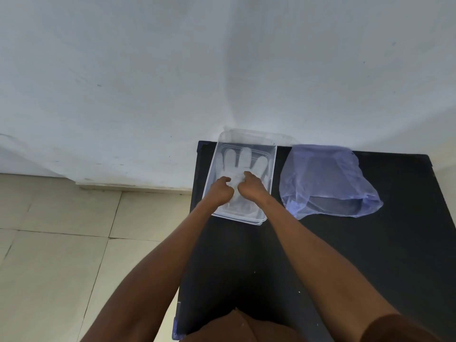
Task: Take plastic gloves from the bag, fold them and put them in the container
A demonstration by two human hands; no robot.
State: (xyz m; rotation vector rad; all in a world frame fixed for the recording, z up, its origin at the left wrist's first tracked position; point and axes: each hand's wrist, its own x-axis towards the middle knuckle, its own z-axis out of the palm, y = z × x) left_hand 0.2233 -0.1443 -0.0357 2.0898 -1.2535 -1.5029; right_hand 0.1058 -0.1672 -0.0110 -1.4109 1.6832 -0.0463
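Overhead, both hands, left (220,191) and right (251,186), pinched a clear glove (243,161) with curled fingers; it lay spread inside the container (271,174) on a black table (370,255), bag (328,181) just beside.

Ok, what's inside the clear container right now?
The container holds a clear plastic glove spread flat, fingers pointing toward the wall. The left hand and right hand press on its palm, hiding that part. Whether more gloves lie beneath cannot be told.
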